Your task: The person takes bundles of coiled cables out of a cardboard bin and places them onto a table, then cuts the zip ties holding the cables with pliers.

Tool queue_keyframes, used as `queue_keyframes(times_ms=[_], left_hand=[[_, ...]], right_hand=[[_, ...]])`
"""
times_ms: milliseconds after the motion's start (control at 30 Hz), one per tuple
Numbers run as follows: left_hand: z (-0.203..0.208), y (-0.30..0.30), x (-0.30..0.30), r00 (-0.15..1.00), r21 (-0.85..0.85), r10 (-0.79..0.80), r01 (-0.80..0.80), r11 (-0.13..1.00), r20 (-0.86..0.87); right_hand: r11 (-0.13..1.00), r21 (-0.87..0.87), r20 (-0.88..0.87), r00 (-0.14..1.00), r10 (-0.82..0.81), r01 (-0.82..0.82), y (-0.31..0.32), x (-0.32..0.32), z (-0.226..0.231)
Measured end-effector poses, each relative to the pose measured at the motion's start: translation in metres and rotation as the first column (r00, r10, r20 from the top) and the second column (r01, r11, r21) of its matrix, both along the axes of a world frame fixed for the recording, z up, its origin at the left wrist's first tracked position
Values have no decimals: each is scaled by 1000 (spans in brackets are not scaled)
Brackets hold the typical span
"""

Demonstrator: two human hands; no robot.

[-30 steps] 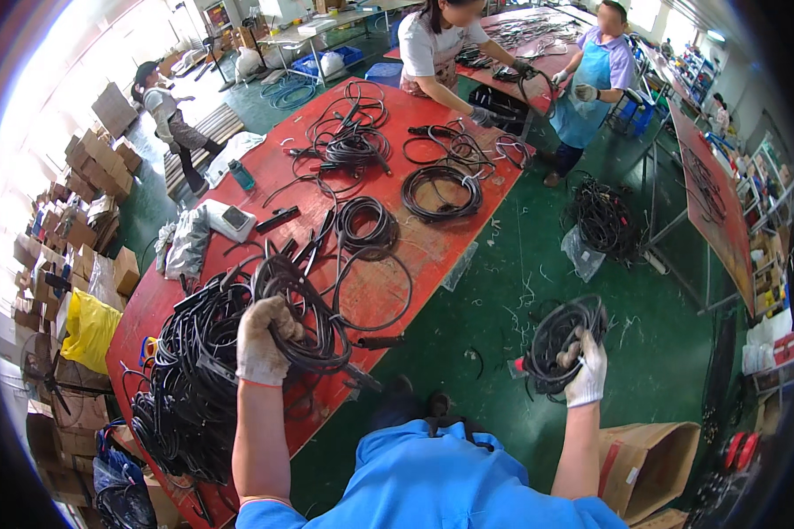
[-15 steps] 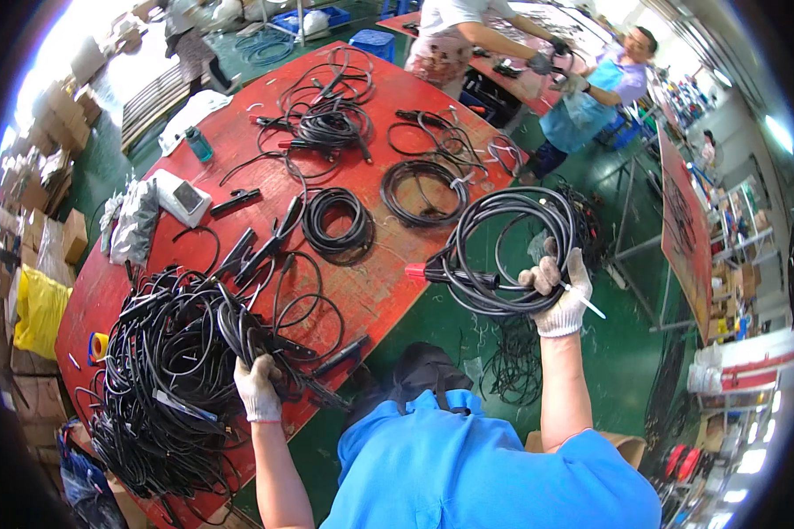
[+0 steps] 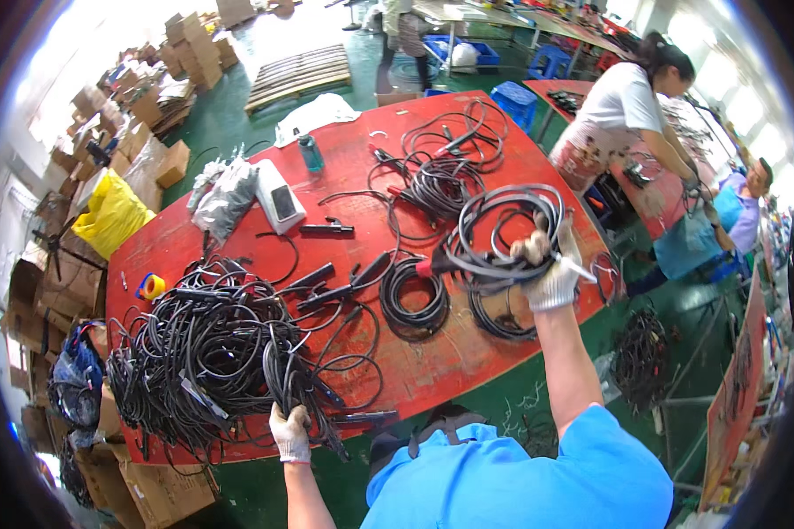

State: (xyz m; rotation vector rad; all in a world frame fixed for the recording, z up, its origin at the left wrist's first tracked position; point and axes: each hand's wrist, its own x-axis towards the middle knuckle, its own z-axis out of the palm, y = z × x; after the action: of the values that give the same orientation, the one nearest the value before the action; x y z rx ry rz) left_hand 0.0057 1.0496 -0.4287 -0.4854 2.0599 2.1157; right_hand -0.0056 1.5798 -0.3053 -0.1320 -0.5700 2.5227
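Note:
My right hand (image 3: pixel 551 275), in a white knit glove, grips a coil of black cable (image 3: pixel 485 271) above the table's right part. A red-ended black piece (image 3: pixel 427 267) points left from this coil, and a thin white strip (image 3: pixel 579 269) sticks out beside my fingers. My left hand (image 3: pixel 291 434), also gloved, is closed around strands of black cable (image 3: pixel 284 375) at the front edge of a large tangled cable pile (image 3: pixel 194 353). On the table between my hands lies a wound cable coil (image 3: pixel 393 304). Another coil (image 3: pixel 494 331) is partly hidden under the held one.
The red table (image 3: pixel 344 256) also bears loose cables (image 3: pixel 445 181), black clamp-like handles (image 3: pixel 326 229), a white device (image 3: pixel 278 198), a green bottle (image 3: pixel 310 152) and a yellow tape roll (image 3: pixel 151 286). Two people (image 3: pixel 622 110) work at a table at the right. Cardboard boxes (image 3: pixel 172 163) stand left.
My view has turned, so the table sits further right. My right hand has carried the cable coil from over the floor to above the table. My left hand stays at the pile's front edge.

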Motion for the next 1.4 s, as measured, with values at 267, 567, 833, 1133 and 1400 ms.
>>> queue_keyframes(times_ms=[267,567,833,1133,1400], left_hand=[[12,40,5,997,-87,76,-76,993,0],[32,63,-1,990,-189,129,-118,975,48],[116,87,-46,999,-85,-7,12,996,51],[173,121,-71,989,178,-81,58,982,127],[150,106,-88,997,500,-46,69,863,-57]], right_hand=[[959,-49,404,884,-235,278,106,-191,-48],[820,389,783,620,-54,-420,-17,-58,-277],[443,324,885,434,171,-836,-97,81,-287],[-12,371,924,370,-92,-929,-63,74,-316],[212,310,941,332,74,-927,-103,39,-271]])
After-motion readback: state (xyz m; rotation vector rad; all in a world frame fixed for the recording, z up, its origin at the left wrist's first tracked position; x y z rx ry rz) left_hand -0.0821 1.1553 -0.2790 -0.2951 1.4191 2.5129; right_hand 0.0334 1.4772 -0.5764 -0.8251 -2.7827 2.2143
